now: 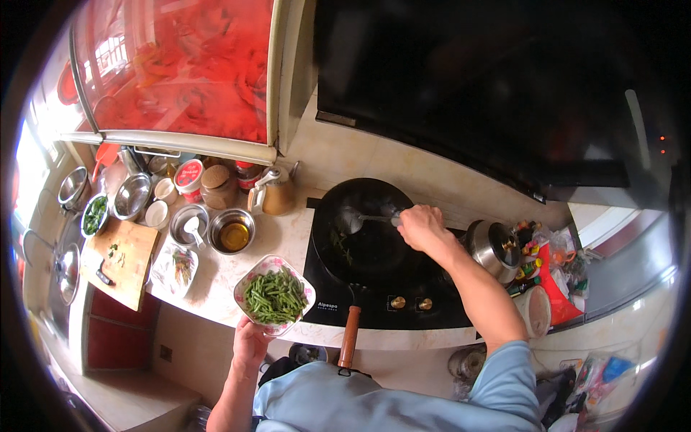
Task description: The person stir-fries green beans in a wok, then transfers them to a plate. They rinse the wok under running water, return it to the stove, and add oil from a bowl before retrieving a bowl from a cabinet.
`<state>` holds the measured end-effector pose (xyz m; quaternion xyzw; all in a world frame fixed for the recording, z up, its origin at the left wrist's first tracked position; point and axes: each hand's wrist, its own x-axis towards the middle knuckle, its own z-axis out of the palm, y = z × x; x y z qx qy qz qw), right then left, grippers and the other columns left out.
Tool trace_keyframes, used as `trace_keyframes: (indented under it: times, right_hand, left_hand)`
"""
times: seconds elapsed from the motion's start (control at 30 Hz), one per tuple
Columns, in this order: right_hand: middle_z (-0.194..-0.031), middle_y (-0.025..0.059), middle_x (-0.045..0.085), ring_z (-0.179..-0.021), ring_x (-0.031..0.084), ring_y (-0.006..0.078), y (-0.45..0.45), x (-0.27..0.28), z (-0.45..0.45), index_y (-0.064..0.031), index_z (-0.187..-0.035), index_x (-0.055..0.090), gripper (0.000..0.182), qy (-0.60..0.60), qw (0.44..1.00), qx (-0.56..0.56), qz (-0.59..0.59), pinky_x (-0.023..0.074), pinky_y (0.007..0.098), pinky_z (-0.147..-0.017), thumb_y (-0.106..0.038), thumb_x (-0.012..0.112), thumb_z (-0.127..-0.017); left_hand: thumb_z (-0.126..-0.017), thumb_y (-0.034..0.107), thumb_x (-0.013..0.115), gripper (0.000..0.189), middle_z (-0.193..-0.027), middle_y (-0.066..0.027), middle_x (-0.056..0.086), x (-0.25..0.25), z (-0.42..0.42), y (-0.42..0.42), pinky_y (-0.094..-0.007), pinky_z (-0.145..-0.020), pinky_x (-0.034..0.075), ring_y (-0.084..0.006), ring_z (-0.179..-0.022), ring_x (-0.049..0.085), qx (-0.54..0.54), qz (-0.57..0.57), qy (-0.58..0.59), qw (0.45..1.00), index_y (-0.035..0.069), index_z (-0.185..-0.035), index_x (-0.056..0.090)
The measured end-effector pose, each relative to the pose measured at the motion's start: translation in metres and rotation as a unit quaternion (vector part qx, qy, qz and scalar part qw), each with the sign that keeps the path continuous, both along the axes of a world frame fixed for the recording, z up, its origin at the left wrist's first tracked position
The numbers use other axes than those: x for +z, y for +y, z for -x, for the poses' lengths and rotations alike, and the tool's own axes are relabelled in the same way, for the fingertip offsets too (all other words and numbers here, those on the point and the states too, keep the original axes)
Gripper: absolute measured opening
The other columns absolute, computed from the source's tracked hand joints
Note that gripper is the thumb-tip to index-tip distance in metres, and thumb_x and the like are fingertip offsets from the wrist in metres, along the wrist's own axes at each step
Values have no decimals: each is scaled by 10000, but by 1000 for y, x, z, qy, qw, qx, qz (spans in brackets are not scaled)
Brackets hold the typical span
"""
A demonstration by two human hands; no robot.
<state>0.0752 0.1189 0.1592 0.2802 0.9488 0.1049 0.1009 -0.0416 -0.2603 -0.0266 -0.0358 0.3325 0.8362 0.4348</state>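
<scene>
My left hand [250, 339] grips the near rim of a square patterned bowl [253, 263], held by the counter's front edge. Cut green beans [275, 296] fill this bowl. Over the stove, my right hand [424, 227] is closed around the handle of a metal spatula or ladle [350, 220], its head down inside a black wok [378, 264]. A few green bits [341, 245] lie in the wok near that head. The wok's wooden handle [349, 337] points toward me.
Left of the stove stand a steel bowl of oil [232, 231], a steel bowl with a white spoon [192, 229], and a wrapped dish [175, 269]. A knife [100, 271] lies on the cutting board [121, 243]. A lidded steel pot [488, 251] sits right, under the range hood [459, 97].
</scene>
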Motion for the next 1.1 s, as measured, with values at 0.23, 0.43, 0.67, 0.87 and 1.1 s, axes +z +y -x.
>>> trace_keyframes:
  times: [0.23, 0.43, 0.67, 0.87, 1.1]
  right_hand:
    - [-732, 161, 683, -734, 689, 311, -55, 54, -23, -58, -702, 708, 87, 21, 994, 99, -36, 539, 409, -619, -75, 628, -730]
    - [-714, 164, 681, -712, 694, 302, -76, 59, 2, -41, -675, 701, 46, 8, 990, 139, 8, 551, 390, -617, -44, 657, -661]
    - [-800, 158, 697, -779, 694, 294, -35, 26, 17, -40, -753, 715, 89, -22, 998, 60, -13, 557, 384, -679, -54, 676, -675]
    - [-737, 148, 687, -749, 692, 302, -48, 29, 34, -52, -697, 709, 55, -38, 995, 92, -2, 554, 390, -638, -37, 671, -660]
    - [-693, 163, 670, -652, 683, 293, -48, 42, -29, -52, -662, 692, 155, 55, 984, 158, -53, 546, 401, -573, -78, 588, -773]
  left_hand:
    - [-712, -68, 461, 455, -1101, -167, 635, 0, 1, -3, -396, -852, 553, -283, -974, 648, -9, 2, 14, 1000, -45, -1159, 540]
    - [-700, -45, 469, 496, -1143, -182, 624, 4, 0, -3, -418, -926, 524, -299, -1033, 633, -18, 3, 20, 1000, -64, -1194, 517]
    - [-687, -37, 479, 530, -1157, -184, 620, 2, -3, -5, -418, -945, 512, -301, -1048, 629, -18, -7, 18, 1000, -73, -1215, 502]
    - [-687, -36, 485, 530, -1159, -187, 616, -2, 0, -4, -423, -938, 520, -305, -1051, 629, -24, -7, 11, 1000, -74, -1215, 499]
    - [-712, -58, 483, 456, -1113, -173, 627, 1, -5, -5, -413, -871, 561, -290, -997, 646, -7, -2, 12, 1000, -48, -1164, 540]
